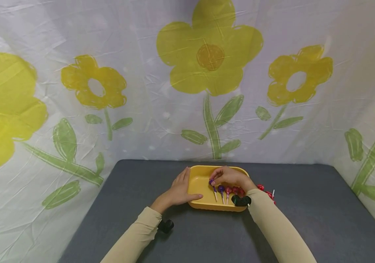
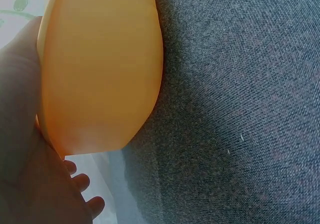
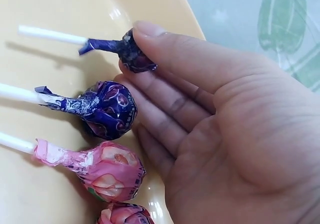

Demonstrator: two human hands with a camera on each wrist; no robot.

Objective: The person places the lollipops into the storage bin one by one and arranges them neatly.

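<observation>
my right hand (image 1: 231, 176) pinches purple lollipop (image 3: 136, 57) within yellow tray (image 1: 200, 183); left hand (image 1: 178, 191), fingers straight, touches tray's left side.

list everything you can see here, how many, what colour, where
table: 1, dark grey, foreground
tray: 1, yellow, on table
held lollipop: 1, purple, pinched in right hand
tray lollipops: one purple, one pink, at least one red, in tray
table lollipops: at least 2, red, right of tray
backdrop: whitish, behind table
flowers: 5, yellow, on backdrop
leaves: several, green, on backdrop
wrist devices: 2, black, one per wrist
sleeves: 2, beige, on forearms
hands: 2, left hand touching tray's left side, right hand at tray
</observation>
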